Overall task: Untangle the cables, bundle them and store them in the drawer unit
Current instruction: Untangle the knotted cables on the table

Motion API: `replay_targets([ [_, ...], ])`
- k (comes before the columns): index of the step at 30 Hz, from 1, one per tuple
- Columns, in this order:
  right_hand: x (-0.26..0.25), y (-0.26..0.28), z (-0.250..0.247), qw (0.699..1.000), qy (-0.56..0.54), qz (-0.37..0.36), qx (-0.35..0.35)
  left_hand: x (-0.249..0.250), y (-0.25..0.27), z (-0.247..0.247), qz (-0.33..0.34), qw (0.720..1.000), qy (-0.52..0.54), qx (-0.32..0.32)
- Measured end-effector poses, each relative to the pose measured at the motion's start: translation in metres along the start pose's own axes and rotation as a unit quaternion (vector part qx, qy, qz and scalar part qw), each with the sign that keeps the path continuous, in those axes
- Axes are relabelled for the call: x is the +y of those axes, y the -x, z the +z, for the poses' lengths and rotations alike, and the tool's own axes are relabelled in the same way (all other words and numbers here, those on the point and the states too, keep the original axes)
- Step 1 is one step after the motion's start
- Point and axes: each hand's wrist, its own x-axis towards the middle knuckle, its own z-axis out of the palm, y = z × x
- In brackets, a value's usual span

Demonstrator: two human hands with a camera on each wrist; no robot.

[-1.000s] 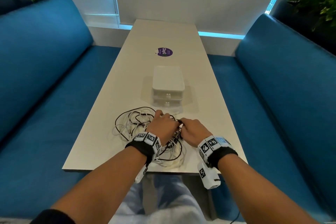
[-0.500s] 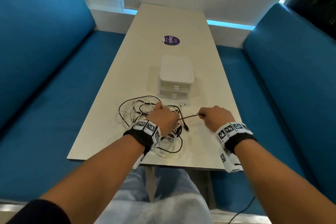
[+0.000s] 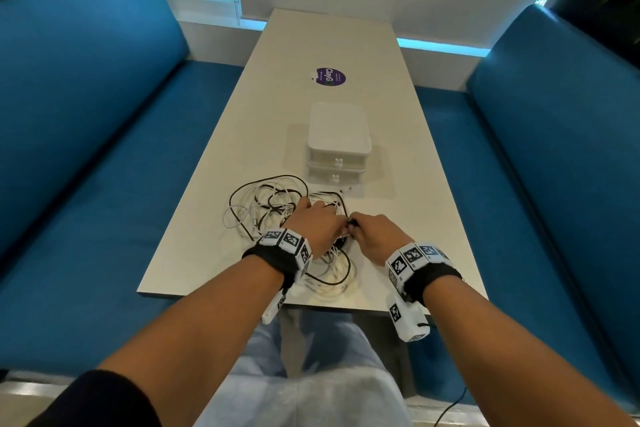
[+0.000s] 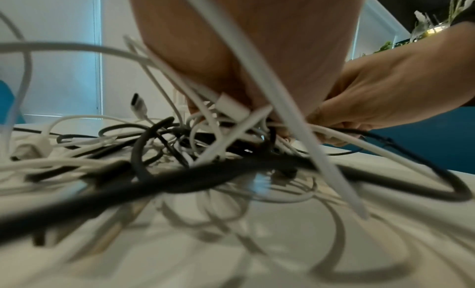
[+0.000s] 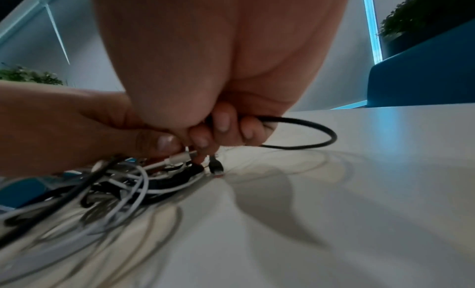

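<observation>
A tangle of black and white cables [image 3: 273, 208] lies on the white table [image 3: 398, 184] near its front edge. My left hand [image 3: 318, 224] sits on the tangle's right side, its fingers curled round white cables [image 4: 231, 107]. My right hand [image 3: 372, 230] touches it from the right and grips a black cable [image 5: 303, 134], which loops out to the right; its plug [image 5: 215, 166] hangs just below the fingers. The white drawer unit [image 3: 337, 146] stands behind the tangle with both drawers closed.
Blue sofas [image 3: 86, 114] flank the table on both sides. A purple round sticker [image 3: 330, 76] lies farther back on the tabletop. A loose white connector [image 3: 348, 189] rests in front of the drawer unit. Plants stand at the far corners.
Half a second ago my right hand had drawn the black cable out to the right; now it is back against my left hand at the tangle.
</observation>
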Motion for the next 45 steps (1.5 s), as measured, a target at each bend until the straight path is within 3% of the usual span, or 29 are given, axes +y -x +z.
replay_targets([
  [3,-0.001,0.000,-0.001,0.999,0.006,0.003,0.034,0.000,0.002,0.002,0.000,1.000,0.013,0.004],
  [8,0.015,0.011,-0.021,0.982,0.151,0.053,0.103,-0.008,0.004,-0.006,-0.002,0.998,0.051,-0.021],
  [16,0.026,0.015,-0.009,0.974,0.169,0.134,0.073,-0.010,0.005,-0.009,-0.010,0.993,0.111,-0.039],
  [21,0.002,0.011,-0.006,0.989,0.081,0.068,0.099,-0.004,0.006,-0.007,-0.012,0.996,0.086,-0.033],
  [25,-0.009,0.007,-0.005,0.999,0.020,0.009,0.039,-0.003,0.008,-0.001,-0.011,0.996,0.085,-0.016],
  [28,-0.009,0.003,0.002,1.000,-0.012,0.011,0.004,-0.005,0.009,-0.002,-0.009,0.996,0.083,-0.010],
  [31,-0.003,0.003,-0.001,0.998,-0.043,0.021,0.032,-0.006,0.012,0.003,-0.012,0.996,0.085,0.008],
  [36,0.000,0.001,-0.017,0.998,0.008,0.029,0.052,-0.011,0.014,0.008,-0.002,0.994,0.105,0.035],
  [41,0.032,0.015,-0.031,0.993,0.050,0.102,0.036,-0.025,0.019,0.011,0.007,0.993,0.115,0.032],
  [45,0.027,0.020,-0.022,0.985,0.116,0.121,0.042,-0.019,0.017,0.012,0.012,0.996,0.085,0.038],
])
